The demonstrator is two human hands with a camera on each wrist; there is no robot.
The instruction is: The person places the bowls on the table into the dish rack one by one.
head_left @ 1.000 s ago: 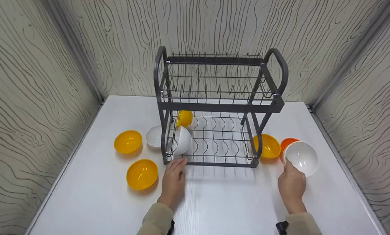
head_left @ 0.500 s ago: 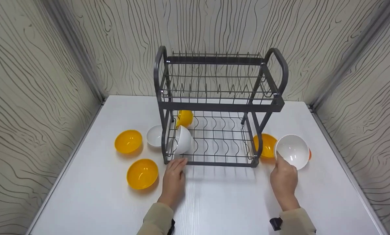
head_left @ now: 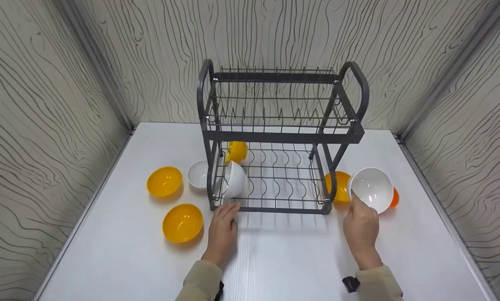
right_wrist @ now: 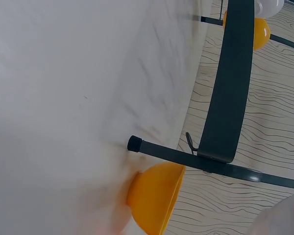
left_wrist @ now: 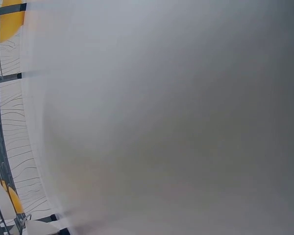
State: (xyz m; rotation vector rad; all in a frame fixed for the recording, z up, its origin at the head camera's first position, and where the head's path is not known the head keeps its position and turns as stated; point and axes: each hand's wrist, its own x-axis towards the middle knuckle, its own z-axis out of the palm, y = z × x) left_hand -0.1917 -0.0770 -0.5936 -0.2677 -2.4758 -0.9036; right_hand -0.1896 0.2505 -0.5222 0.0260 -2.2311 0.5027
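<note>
My right hand point(head_left: 361, 228) pinches a white bowl point(head_left: 373, 190) by its near-left rim, the mouth facing up toward me. Beneath and behind that bowl, part of an orange bowl point(head_left: 394, 198) shows on the table. A yellow bowl point(head_left: 340, 187) stands at the right foot of the dark dish rack point(head_left: 283, 137). On the rack's front rail, near its left corner, rest the fingers of my left hand point(head_left: 223, 228). Close beyond them a white bowl point(head_left: 235, 180) leans on its side in the lower tier, with a yellow bowl point(head_left: 237, 151) behind it.
To the left of the rack, two yellow bowls point(head_left: 182, 223) and a white bowl point(head_left: 197, 174) sit on the white table point(head_left: 283, 259). The rack's upper tier point(head_left: 275, 98) overhangs the lower wires. Patterned panels point(head_left: 275, 33) wall in the back and sides.
My right hand has carried the white bowl left and slightly away from me, toward the rack, overlapping the orange bowl. My left hand has stayed put.
</note>
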